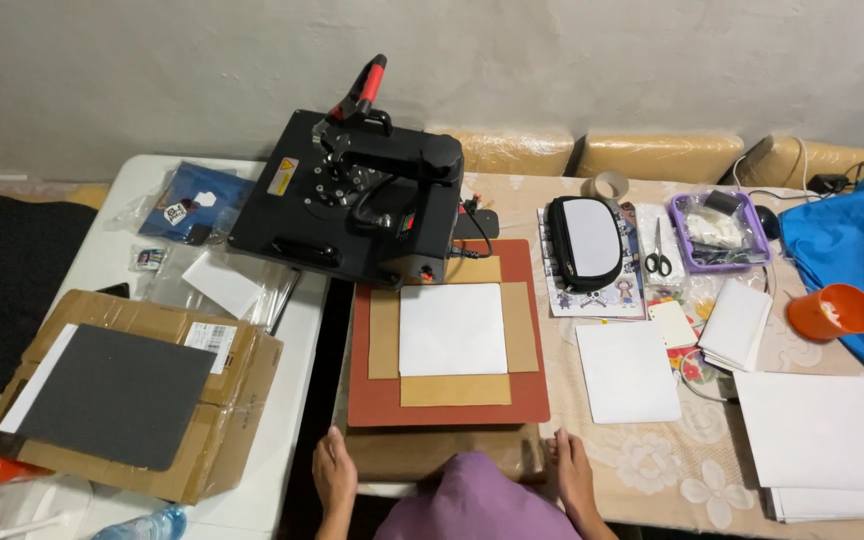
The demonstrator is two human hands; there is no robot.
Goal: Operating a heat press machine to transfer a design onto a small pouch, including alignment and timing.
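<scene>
hands rest at the near edge of the work: the left hand [334, 470] lies flat with fingers loosely together on the tabletop [642, 455] beside the near left corner of a brown board [392, 452], and the right hand [572, 470] lies the same way at its near right corner; neither pinches anything. on that board sits a red-brown pad [449, 405], and on the pad a cross of tan paper strips [384, 335] with a white square sheet [451, 329] laid squarely in the middle (so the stack looks already arranged and centred). the black heat press [357, 195] has its upper plate swung off to the left, its red-gripped handle [367, 85] raised, so nothing is under pressure; by my reading the layering is done and the pressing itself is not.

to the right lie a second white square blank [627, 370], a stack of white paper [827, 440], scissors [658, 255], a purple tray [717, 232] and an orange cup [832, 312]. to the left a cardboard box [242, 375] carries a dark grey mat [117, 395].
</scene>
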